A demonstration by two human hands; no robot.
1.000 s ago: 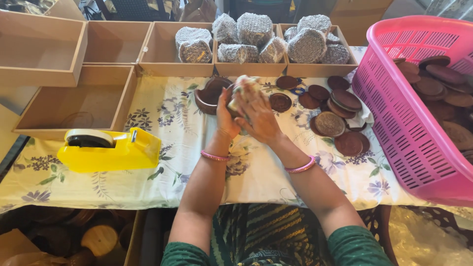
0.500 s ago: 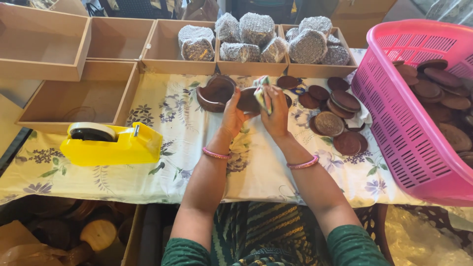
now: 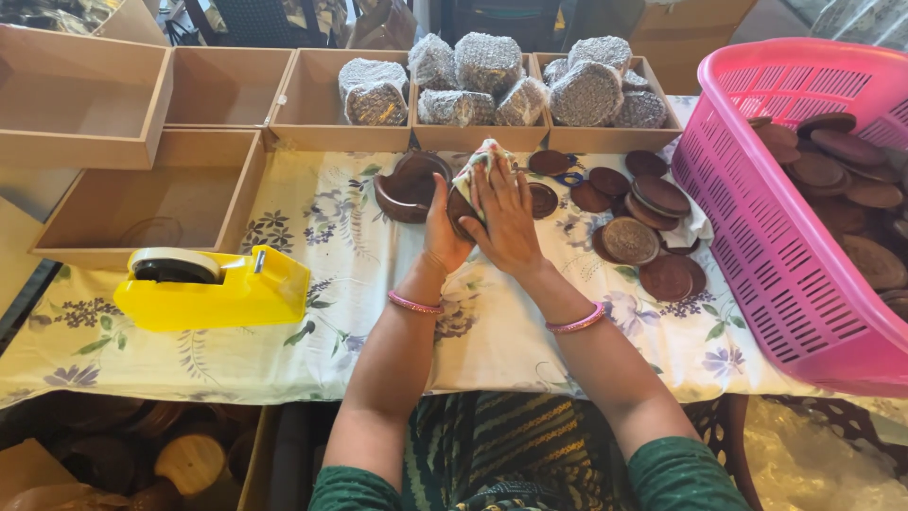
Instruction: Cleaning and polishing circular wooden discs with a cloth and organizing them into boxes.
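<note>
Where the two forearms rise from the green sleeves at the bottom edge, each wrist carries a pink bangle, and both hands meet above the floral tabletop (image 3: 312, 255). Left hand (image 3: 445, 227) cups a dark round wooden disc (image 3: 461, 210) from below, fingers curled around its edge, while the right hand (image 3: 506, 222) lies flat over it with fingers stretched out, pressing a patterned cloth (image 3: 478, 166) against the disc. To the left, nearer the person, sits a yellow tape dispenser (image 3: 213, 289). Just beyond the hands lies a dark wooden bowl (image 3: 407, 185), and to the right a scatter of brown round discs (image 3: 643, 227) rests on the tabletop. A pink plastic basket (image 3: 757, 227) at the right edge holds more discs. Farthest off, a row of wooden trays (image 3: 312, 104) stands, several holding bubble-wrapped bundles (image 3: 487, 76), the left ones bare.
</note>
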